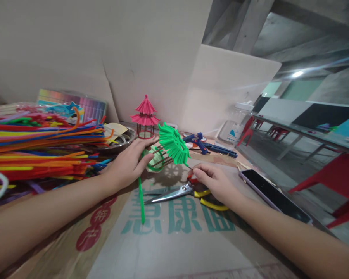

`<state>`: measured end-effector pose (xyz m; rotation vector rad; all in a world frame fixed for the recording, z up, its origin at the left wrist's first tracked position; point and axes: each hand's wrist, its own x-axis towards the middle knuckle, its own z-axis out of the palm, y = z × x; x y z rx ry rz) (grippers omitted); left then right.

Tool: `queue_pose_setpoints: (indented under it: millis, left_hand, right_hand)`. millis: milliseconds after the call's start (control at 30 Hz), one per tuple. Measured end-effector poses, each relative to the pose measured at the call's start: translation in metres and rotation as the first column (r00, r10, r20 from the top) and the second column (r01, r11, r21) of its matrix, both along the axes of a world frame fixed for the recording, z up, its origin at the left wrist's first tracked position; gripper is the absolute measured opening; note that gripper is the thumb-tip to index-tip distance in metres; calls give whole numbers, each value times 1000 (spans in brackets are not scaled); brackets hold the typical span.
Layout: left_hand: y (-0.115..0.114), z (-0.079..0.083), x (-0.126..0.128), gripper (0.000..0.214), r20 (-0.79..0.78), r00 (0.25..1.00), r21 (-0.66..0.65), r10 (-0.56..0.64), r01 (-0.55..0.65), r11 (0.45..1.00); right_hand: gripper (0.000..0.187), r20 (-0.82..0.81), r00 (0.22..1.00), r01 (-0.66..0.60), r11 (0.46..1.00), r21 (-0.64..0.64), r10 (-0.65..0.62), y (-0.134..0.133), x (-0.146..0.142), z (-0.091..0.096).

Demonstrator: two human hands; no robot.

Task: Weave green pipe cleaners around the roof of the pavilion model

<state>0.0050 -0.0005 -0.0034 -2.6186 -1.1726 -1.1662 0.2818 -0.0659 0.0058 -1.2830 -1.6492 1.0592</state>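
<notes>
Free lane: bare cardboard-covered desk [177,252] up front. Left blocked by multicolour pipe-cleaner pile [31,147]. Centre: green pipe-cleaner pavilion [174,145], steel scissors [168,193]. Right: black phone [275,195].

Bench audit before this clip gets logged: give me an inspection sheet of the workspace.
Surface: cardboard sheet with printed characters, laid flat.
Job's things: green pipe-cleaner pavilion tilted on its side; loose green stem beside it.
Clutter: pipe-cleaner pile, pink pavilion, scissors, pliers, glue gun, phone.
Grippers: left hand grips the pavilion's base; right hand pinches its roof tip.
Cables: nothing seen.
Surroundings: cardboard panels behind; red chairs and tables at right.
</notes>
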Motion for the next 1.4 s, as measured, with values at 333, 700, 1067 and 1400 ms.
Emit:
queue_pose_setpoints:
  millis: [333, 700, 1067, 1400]
  left_hand:
    - [-1, 0, -1, 50, -2, 1000, -2, 1, -1, 1000]
    - [-2, 2, 0, 52, -6, 1000, -13, -4, 3, 1000]
    - [-1, 0, 0, 51, -7, 1000, -11, 1, -1, 1000]
    - [-2, 0, 0, 52, -5, 1000, -20, -4, 4, 1000]
  right_hand:
    - [29, -21, 999, 32, 998, -57, -33, 0, 0, 0]
    - [26, 18, 999, 41, 998, -47, -40, 0, 0, 0]
    - [29, 3, 1000, 3, 1000, 2, -3, -1, 0, 3]
    - [27, -2, 999, 36, 998, -49, -37, 0, 0, 1]
